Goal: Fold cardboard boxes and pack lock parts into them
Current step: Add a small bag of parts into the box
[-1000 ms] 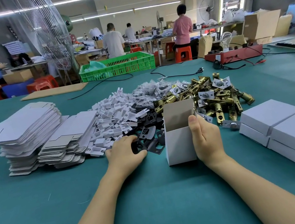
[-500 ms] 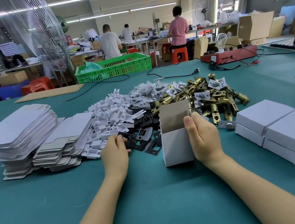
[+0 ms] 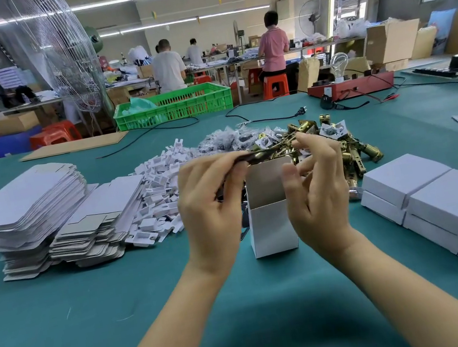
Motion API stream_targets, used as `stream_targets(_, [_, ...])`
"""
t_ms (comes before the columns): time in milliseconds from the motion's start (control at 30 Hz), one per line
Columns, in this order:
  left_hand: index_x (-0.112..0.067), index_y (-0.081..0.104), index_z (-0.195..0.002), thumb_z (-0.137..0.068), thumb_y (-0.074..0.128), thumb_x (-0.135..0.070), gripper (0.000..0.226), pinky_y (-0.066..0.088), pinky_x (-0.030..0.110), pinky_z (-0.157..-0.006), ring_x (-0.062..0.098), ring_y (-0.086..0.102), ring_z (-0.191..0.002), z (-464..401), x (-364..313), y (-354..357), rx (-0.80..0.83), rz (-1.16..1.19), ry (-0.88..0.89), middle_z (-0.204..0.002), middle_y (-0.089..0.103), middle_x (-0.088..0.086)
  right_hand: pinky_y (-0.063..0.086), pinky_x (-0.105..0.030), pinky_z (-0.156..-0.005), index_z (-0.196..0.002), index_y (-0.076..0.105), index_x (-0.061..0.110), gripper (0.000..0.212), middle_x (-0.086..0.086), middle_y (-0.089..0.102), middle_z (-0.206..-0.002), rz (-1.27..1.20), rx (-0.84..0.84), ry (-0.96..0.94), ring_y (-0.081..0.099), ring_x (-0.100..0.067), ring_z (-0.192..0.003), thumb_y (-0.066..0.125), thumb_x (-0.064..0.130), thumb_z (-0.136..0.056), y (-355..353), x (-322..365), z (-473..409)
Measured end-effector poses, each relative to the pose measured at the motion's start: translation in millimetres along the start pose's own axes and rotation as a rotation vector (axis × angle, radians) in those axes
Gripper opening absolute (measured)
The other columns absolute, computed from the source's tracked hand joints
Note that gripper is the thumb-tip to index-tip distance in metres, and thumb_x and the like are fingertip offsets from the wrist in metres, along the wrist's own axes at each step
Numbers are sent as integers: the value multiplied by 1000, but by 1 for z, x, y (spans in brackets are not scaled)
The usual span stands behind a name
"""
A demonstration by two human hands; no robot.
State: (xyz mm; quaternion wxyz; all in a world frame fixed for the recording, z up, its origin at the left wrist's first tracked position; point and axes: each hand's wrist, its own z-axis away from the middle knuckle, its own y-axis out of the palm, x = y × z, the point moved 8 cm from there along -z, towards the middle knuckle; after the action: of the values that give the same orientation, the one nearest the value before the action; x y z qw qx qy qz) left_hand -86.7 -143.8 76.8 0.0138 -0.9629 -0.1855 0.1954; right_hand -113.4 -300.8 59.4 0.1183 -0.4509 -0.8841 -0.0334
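Here we have both of our hands raised over the open white box, which stands upright on the green surface with its top flap up. Our left hand pinches one end of a thin dark plate between thumb and fingertips, holding it roughly level just above the mouth of the box. Our right hand is at the plate's other end; its fingers are loosely curled, and we cannot tell whether they grip the plate or only touch it.

Right behind the box lies a heap of brass latch parts, with small clear bags beside them. Left of that is a pile of white plastic pieces, and further left two stacks of flat, unfolded boxes. At our right, closed white boxes sit in a row, touching each other, two layers high at the far end.

Beyond the surface's far edge stands a green crate, and a red device rests on the surface with a bulb on top.
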Motion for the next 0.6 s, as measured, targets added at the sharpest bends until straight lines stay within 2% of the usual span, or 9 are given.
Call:
stream_targets(67, [-7, 75, -100, -91, 66, -9, 13, 40, 26, -87, 20, 55, -92, 3, -16, 5, 25, -4, 115, -93, 68, -2, 40, -14, -68, -121, 45, 5, 25, -17, 52, -114, -27, 8, -54, 49, -7, -81, 38, 16, -99, 2, 10, -1])
stream_targets(133, [-6, 76, -99, -91, 66, -9, 13, 41, 27, -87, 23, 54, -92, 8, -25, 9, 31, -12, 193, -93, 69, 1, 40, -17, -82, -115, 48, 7, 20, -18, 55, -109, -70, 21, -91, 52, -19, -94, 35, 13, -101, 3, 15, -1])
stream_targets(200, [-9, 75, -103, -92, 65, -10, 15, 41, 26, -90, 24, 53, -96, 14, -23, 13, 26, -40, 218, -98, 68, 5, 39, -16, -87, -108, 48, 7, 18, -20, 57, -99, -89, 28, -123, 51, -21, -93, 32, 13, -102, 3, 17, 0])
stream_targets(267, [-15, 69, -117, -97, 60, -24, 23, 38, 26, -96, 24, 52, -103, 21, -15, 18, 40, -60, 200, -111, 60, 5, 37, -13, -89, -105, 48, 7, 13, -15, 54, -100, -84, 15, -126, 49, -19, -91, 35, 7, -100, 0, 13, 0])
stream_targets(367, [-13, 44, -133, -91, 59, -49, 57, 36, 30, -106, 20, 44, -119, 39, 10, 29, 134, -48, 80, -126, 45, 3, 36, -12, -93, -104, 46, 6, 31, -11, 48, -100, -101, 2, -112, 47, -23, -87, 38, -14, -82, -4, 7, -1])
stream_targets(433, [-14, 37, -139, -81, 66, -58, 78, 35, 29, -108, 17, 41, -123, 54, 34, 36, 235, -35, -72, -129, 41, 0, 38, -16, -96, -104, 43, 7, 32, -19, 51, -94, -135, -6, -99, 49, -25, -92, 38, -16, -82, -4, 5, -2])
stream_targets(467, [-18, 34, -142, -76, 69, -59, 85, 33, 24, -107, 13, 41, -123, 60, 46, 41, 295, -23, -162, -129, 42, -3, 39, -18, -96, -104, 42, 8, 27, -22, 52, -95, -151, -12, -82, 50, -25, -95, 39, -13, -87, -4, 4, -2])
stream_targets(533, [-27, 33, -142, -70, 77, -53, 88, 34, 15, -102, 4, 43, -119, 70, 63, 50, 409, 39, -326, -126, 46, -13, 42, -21, -93, -103, 40, 11, 17, -19, 51, -102, -198, -13, -54, 51, -23, -98, 40, -3, -94, -2, 1, -2])
stream_targets(600, [-42, 42, -132, -70, 80, -37, 74, 46, 22, -94, 4, 53, -113, 76, 73, 57, 491, 152, -432, -120, 56, -19, 43, -23, -92, -101, 39, 12, 11, -15, 50, -106, -226, -16, -26, 52, -21, -102, 41, 3, -96, -1, -2, 0])
